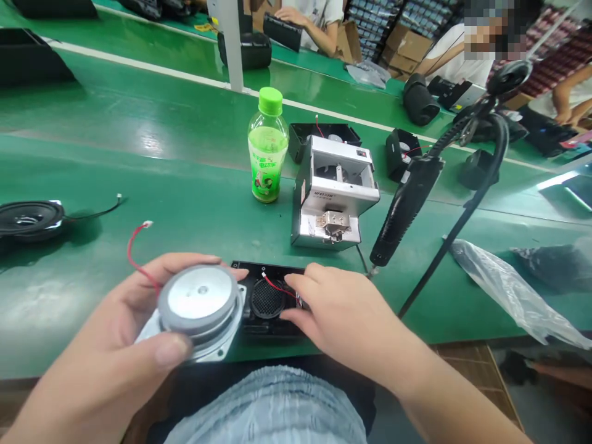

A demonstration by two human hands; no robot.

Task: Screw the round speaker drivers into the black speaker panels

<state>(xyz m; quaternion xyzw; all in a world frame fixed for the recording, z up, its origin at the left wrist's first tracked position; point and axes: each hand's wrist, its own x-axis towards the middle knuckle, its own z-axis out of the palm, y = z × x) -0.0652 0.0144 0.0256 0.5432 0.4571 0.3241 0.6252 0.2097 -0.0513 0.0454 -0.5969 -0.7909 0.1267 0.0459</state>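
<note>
My left hand is closed round the edges of a round speaker driver, its silver magnet side facing up. A red wire with a white plug sticks up behind this driver. Beside it on the bench lies a shallow black speaker housing with a round mesh grille. My right hand is closed over the housing's right part, fingers curled on a second speaker driver. Only a metal edge of that one shows; my fingers hide the rest. Its red wire and white plug lie across the grille.
A green-capped drink bottle and a silver screw-feeding machine stand behind the housing. An electric screwdriver hangs at right, near a black bent arm and a plastic bag. Another driver lies left. Co-workers sit across the bench.
</note>
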